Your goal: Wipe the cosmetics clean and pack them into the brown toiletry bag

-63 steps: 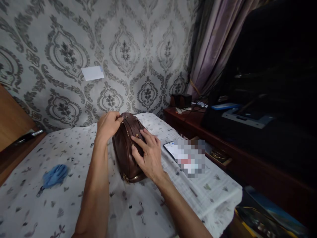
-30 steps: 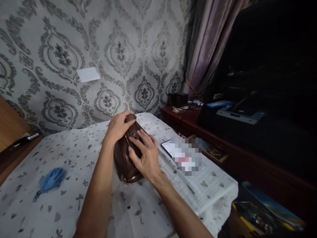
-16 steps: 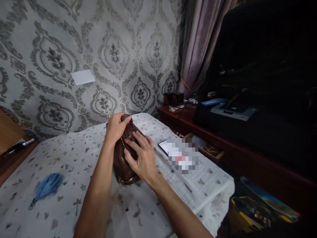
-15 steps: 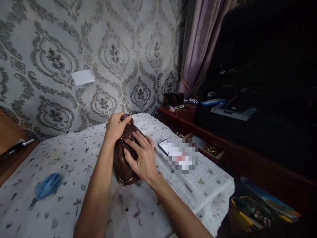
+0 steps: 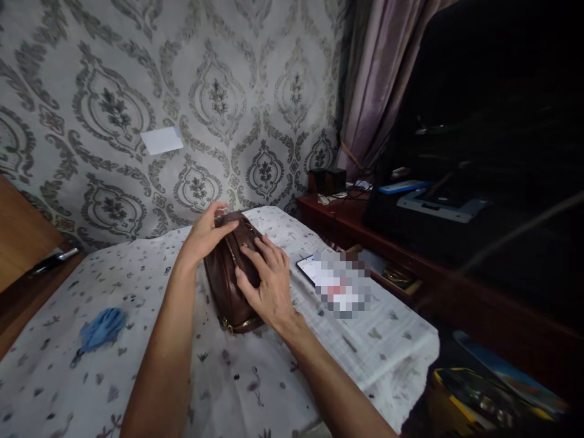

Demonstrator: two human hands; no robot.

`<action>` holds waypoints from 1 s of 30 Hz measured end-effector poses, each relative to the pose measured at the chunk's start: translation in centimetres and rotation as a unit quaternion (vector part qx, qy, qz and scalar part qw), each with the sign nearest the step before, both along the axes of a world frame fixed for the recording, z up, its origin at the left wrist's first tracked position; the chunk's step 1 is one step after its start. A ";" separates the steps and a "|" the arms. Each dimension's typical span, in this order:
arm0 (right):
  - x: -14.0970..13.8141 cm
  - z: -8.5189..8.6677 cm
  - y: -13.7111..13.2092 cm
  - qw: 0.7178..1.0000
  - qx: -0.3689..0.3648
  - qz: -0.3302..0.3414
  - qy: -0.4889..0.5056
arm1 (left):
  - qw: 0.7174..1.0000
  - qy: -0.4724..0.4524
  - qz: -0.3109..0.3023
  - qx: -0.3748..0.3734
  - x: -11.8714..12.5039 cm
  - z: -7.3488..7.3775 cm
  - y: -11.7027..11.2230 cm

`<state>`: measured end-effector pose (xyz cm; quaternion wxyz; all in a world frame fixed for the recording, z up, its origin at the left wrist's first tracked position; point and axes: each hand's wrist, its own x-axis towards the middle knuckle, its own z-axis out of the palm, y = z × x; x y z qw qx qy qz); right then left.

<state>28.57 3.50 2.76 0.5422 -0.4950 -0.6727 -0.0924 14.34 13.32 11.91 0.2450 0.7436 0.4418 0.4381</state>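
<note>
A brown leather bag (image 5: 227, 291) with gold-coloured zips lies on the patterned white cloth in front of me. My left hand (image 5: 206, 234) is at the bag's far left top, thumb and fingers apart, the thumb near the strap-like handle at the far end. Resting on the right side of the bag, my right hand (image 5: 270, 280) has its fingers spread over the leather near a zip. A phone (image 5: 308, 267), mostly blurred out, lies to the right of the bag. The underside of the bag is hidden.
The white printed cloth (image 5: 150, 304) covers the table up to the patterned wall. A blue crumpled fabric item (image 5: 103, 328) lies at left. On the right stand a dark red desk (image 5: 328, 213) with an open drawer (image 5: 396, 274) and a large black screen (image 5: 479, 121).
My left hand has loosened from the bag's far end and shifted left, its fingers opening. My right hand stays on the bag. The view has shifted slightly.
</note>
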 end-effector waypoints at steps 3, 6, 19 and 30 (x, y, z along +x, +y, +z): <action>0.0 -0.1 0.1 1.000 0.004 0.003 0.003 | 1.000 0.009 0.024 0.014 -1.1 -1.4 -0.4; 0.0 -0.2 0.1 1.000 0.002 0.008 0.006 | 0.999 -0.006 0.030 0.008 -1.7 -2.9 -1.0; 0.1 -0.4 0.3 1.000 0.009 0.019 0.009 | 0.997 -0.054 -0.013 -0.059 -2.1 -3.3 -1.6; 0.1 -0.4 0.2 1.000 0.017 0.009 -0.009 | 0.998 -0.041 -0.006 -0.055 -1.9 -3.0 -1.8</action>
